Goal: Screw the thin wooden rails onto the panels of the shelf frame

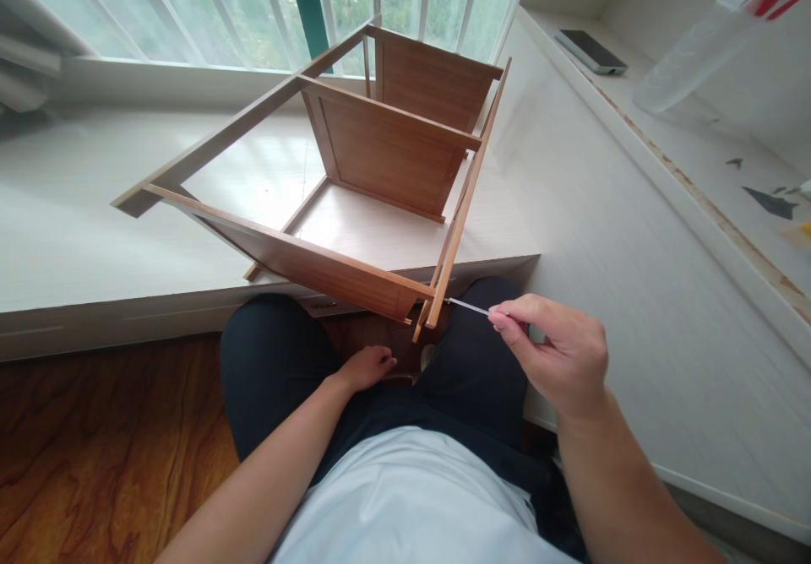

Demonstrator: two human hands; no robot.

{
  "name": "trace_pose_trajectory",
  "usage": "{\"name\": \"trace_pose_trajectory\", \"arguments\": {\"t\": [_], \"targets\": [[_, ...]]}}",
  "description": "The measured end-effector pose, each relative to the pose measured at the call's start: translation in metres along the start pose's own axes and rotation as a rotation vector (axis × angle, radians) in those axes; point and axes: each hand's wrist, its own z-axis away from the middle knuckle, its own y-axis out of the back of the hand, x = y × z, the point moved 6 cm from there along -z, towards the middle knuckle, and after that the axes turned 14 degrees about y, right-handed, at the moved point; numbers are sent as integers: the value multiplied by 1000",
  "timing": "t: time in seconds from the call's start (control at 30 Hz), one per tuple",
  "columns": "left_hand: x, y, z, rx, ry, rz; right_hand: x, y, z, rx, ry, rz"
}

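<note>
Head view, right hand [561,360] pinching thin tool [467,306] pointing left into wooden frame [437,294], left hand [367,367] loose.

wooden frame [355,167] | brown, tipped on ledge, corner overhanging | thin metal tool [467,306] | tip at frame's corner

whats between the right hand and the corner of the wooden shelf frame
In the head view, a thin metal tool spans the gap: the right hand pinches one end, and its tip meets the wooden shelf frame at the near corner. Nothing else lies there.
</note>
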Motion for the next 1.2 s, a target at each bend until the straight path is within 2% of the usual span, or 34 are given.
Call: {"name": "trace_pose_trajectory", "arguments": {"t": [0.6, 0.73, 0.83, 0.97, 1.2], "targets": [[-2, -2, -2, -1, -1, -9, -1, -3, 5, 17, 85, -11], [-2, -2, -1, -5, 7, -1, 2, -6, 7, -3, 49, -23], [-2, -1, 0, -8, 8, 3, 7, -8, 10, 13, -87, -99], [-1, -1, 0, -8, 7, 7, 17, -14, 19, 89, -379, -303], [-2, -1, -1, -4, -3, 11, 23, -46, 29, 156, -860, -957]]}}
